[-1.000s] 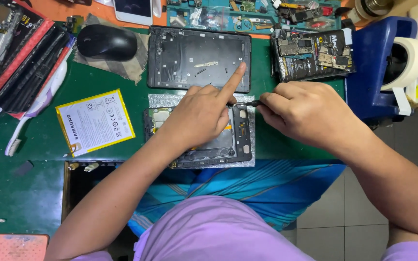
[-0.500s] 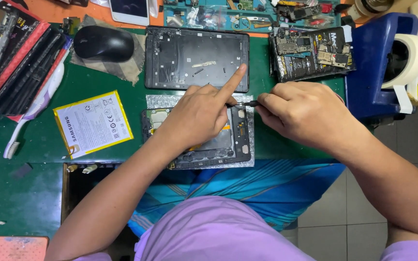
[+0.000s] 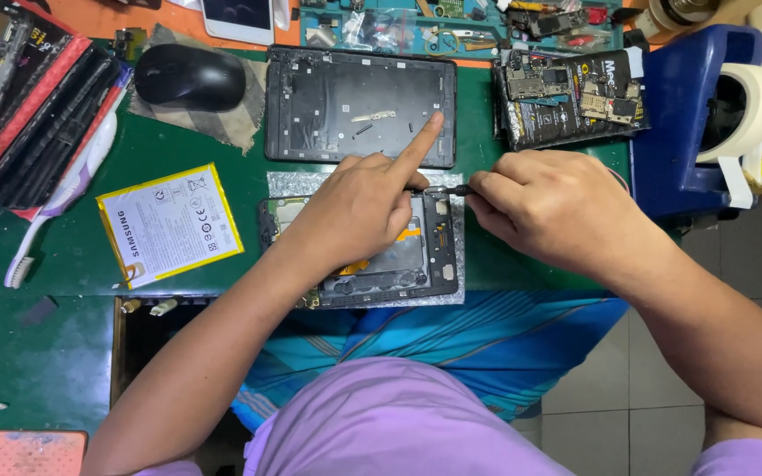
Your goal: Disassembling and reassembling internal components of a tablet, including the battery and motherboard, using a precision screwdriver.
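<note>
A green bench (image 3: 63, 264) carries everything here, its front edge open above a blue cloth across the person's lap. At the far right stands a blue tape dispenser (image 3: 690, 115) with a roll of pale tape (image 3: 756, 106) on it. In the middle of the bench, farther from the person, lies a dark tablet back shell (image 3: 346, 106), hollow side up, and just nearer lies the opened tablet frame (image 3: 425, 264) on a silvery sheet, with its circuitry and an orange strip showing. To the left of the frame a flat white battery with a yellow border (image 3: 169, 225) rests tilted, apart from it, and beyond that a black mouse (image 3: 189, 78) sits on a scrap of grey cloth. A dark pack with loose circuit boards on top (image 3: 566, 97) lies to the right of the shell. The left hand (image 3: 354, 216) lies over the frame, fingers curled and the index finger stretched out toward the shell's right edge (the tip lies over its rim). The right hand (image 3: 549, 207) is closed around a thin dark screwdriver (image 3: 450, 189), whose tip meets the frame's upper right corner, just beside the left hand.
</note>
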